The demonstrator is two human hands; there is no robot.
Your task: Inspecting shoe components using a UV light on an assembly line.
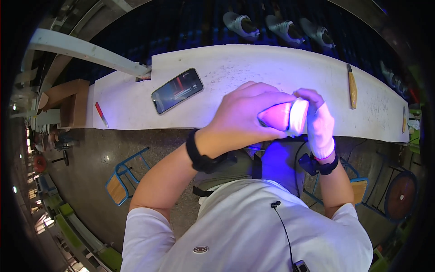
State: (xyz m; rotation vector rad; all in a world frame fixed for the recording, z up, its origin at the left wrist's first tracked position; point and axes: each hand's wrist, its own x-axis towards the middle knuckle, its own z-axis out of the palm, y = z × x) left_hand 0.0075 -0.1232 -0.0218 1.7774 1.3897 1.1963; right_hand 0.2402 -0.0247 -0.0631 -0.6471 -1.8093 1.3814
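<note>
Under purple light, a shoe (277, 116) with a thick pale sole edge is held over the near edge of the white table. My left hand (240, 111) is bare and wraps round it from the left, fingers over the top and thumb below. On its other side my right hand (321, 124), in a white glove with the fingertips bare, curls against the pale sole edge. Much of the shoe is hidden by my hands. Dark bands with small devices circle both wrists.
On the white table (222, 68) lie a phone (177, 90), a red-handled knife (101, 114) and a wooden-handled tool (352, 88). Several shoes (241, 25) stand on the dark rack beyond. A cardboard box (74, 104) is at left; stools (118, 186) stand behind me.
</note>
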